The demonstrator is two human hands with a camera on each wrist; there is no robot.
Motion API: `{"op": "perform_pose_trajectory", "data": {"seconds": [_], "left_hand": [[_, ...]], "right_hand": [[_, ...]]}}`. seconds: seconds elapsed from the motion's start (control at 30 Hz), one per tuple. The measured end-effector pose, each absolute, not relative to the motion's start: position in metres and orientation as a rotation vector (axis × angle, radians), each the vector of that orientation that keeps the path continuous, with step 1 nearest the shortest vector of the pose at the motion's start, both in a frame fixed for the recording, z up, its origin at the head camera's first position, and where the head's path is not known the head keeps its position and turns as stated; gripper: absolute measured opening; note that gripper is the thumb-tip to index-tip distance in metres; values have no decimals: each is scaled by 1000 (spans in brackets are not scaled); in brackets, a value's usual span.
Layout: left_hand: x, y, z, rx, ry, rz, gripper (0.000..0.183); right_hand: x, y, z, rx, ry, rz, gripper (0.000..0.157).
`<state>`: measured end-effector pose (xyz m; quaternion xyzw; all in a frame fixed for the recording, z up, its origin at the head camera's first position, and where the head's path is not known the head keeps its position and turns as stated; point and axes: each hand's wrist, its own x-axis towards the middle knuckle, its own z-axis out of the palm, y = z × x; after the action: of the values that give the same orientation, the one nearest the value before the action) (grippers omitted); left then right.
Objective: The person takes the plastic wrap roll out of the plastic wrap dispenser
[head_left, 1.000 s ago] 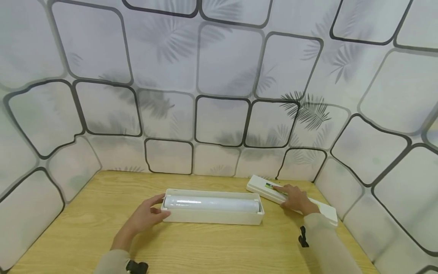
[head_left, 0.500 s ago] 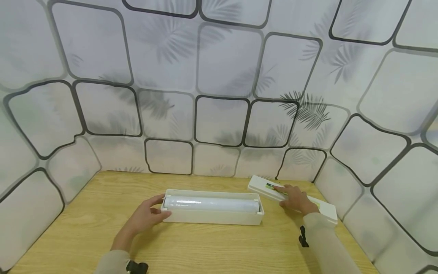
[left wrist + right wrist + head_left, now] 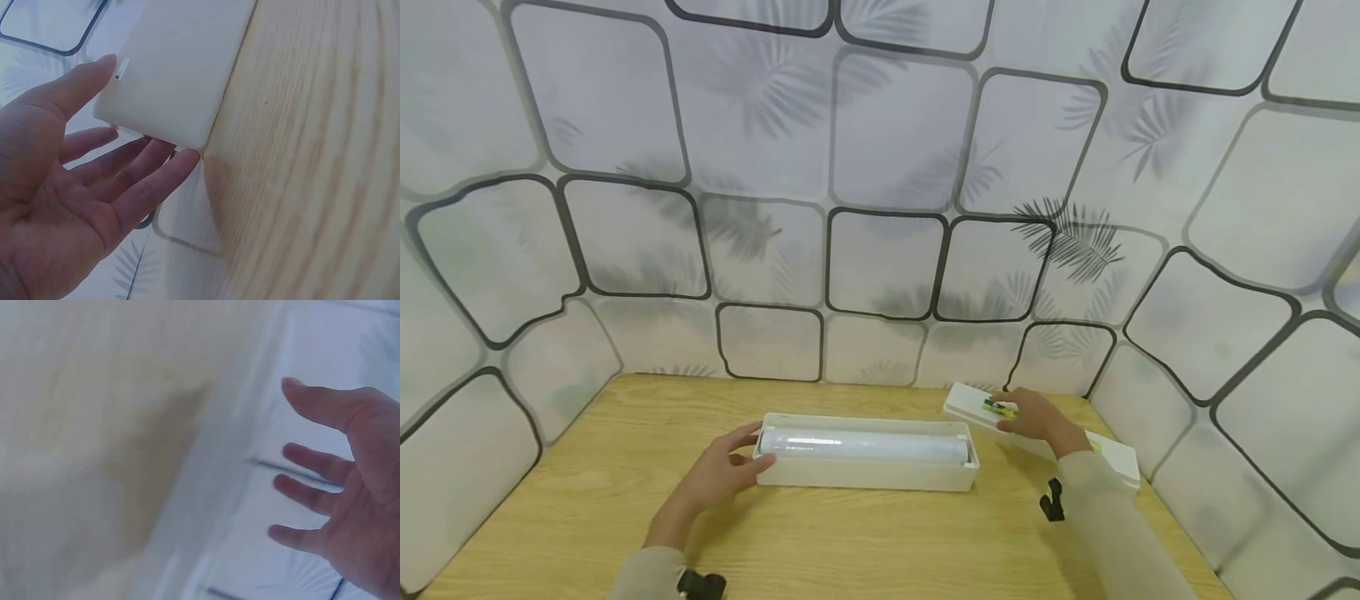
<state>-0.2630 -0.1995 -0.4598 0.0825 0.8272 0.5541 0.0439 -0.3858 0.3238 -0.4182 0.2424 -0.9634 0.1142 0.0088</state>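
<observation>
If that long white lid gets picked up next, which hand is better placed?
The right hand, I'd judge: it is over the long white lid, fingers spread apart. The left hand is at the open box, at the end farther from the lid.

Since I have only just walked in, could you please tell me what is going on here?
A person is working with an open white box on a wooden table. Their left hand touches the box's left end, and a pale, shiny roll lies inside. Their right hand is over a long, flat white piece lying at an angle to the right; whether it touches that piece is hard to tell.
</observation>
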Motion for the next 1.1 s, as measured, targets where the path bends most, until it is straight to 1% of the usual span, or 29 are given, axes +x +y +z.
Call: {"op": "perform_pose_trajectory", "data": {"seconds": [0.27,0.57,0.77,0.93,1.1], "left_hand": [[-265,-203,-460,302,2514,1695,75],[-265,-204,-460,243,2475,1697,77],[-264,-204,-461,242,2443,1728,79],[-265,-205,-462,261,2436,1746,78],[-266,-205,-463,294,2438,1750,77]], "right_hand": [[-379,279,-379,893,-3066,428,45],[-362,230,-353,1015,-3187,456,40],[-351,203,-350,1091,-3212,386,39],[-347,186,-358,1175,-3202,359,38],[-349,177,-367,1172,-3225,392,38]]}}
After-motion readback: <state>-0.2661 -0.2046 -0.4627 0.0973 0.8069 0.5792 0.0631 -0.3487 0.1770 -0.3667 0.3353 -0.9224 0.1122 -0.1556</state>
